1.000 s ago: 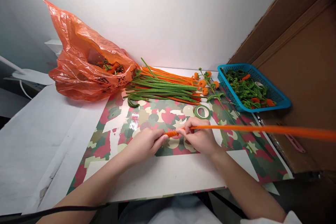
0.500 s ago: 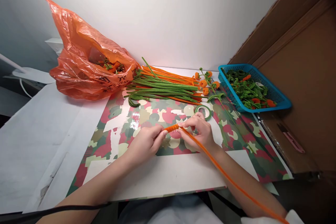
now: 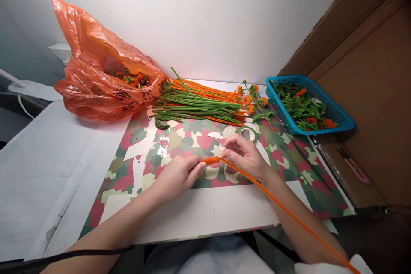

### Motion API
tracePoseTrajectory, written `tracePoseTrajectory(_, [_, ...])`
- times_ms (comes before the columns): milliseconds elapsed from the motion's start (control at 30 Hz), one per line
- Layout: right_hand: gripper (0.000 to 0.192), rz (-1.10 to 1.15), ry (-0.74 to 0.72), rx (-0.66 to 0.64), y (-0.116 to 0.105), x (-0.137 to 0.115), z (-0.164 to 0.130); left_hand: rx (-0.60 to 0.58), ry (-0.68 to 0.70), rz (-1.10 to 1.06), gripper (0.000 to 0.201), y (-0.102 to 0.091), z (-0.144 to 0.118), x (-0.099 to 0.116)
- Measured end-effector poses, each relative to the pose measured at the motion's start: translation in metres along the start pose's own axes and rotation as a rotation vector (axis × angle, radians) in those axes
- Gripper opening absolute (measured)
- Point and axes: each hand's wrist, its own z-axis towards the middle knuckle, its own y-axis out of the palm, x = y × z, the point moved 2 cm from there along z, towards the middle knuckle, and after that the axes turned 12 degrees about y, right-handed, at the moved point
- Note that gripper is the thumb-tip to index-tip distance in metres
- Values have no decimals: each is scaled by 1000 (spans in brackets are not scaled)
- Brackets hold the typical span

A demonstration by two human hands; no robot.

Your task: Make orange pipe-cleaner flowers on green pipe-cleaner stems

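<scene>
An orange chenille stem (pipe cleaner) [image 3: 269, 196] is wound into a short tight coil at one end. My left hand [image 3: 176, 173] pinches that coil between thumb and fingertips, above the patterned board. At the coil's other end, my right hand [image 3: 245, 156] has its fingertips closed at the stem, with the index finger curled higher and apart. From there the long loose tail passes under my right hand and runs down along the right forearm to the bottom right edge. What the lower fingers of each hand do is hidden.
Green stems [image 3: 199, 105] and orange stems [image 3: 205, 87] lie bundled behind my hands. Beyond are finished orange flowers [image 3: 247, 99], a green tape roll [image 3: 255, 135], an orange plastic bag [image 3: 93, 94], a blue basket [image 3: 348, 126] of leafy pieces and a pink cutter [image 3: 358, 171].
My right hand's fingers have loosened and lifted slightly at the stem, with the index finger rising off. The left hand keeps its hold on the coil. The view has shifted slightly.
</scene>
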Motion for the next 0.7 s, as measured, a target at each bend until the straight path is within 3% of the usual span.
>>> tracePoseTrajectory(100, [20,84,139,-18,3,4,3,-17,16,42,39,1,0,0])
tracePoseTrajectory(267, [38,345,346,-157,5,10,8,-18,33,66,39,1,0,1])
tracePoseTrajectory(467, [27,325,466,-312,5,12,9,-23,54,71,37,2,-1,-1])
tracePoseTrajectory(567, [21,247,472,-343,6,10,6,-32,50,75,36,3,-2,-2])
tracePoseTrajectory(700, [11,170,343,-265,5,6,4,-35,51,45,37,1,-2,-2])
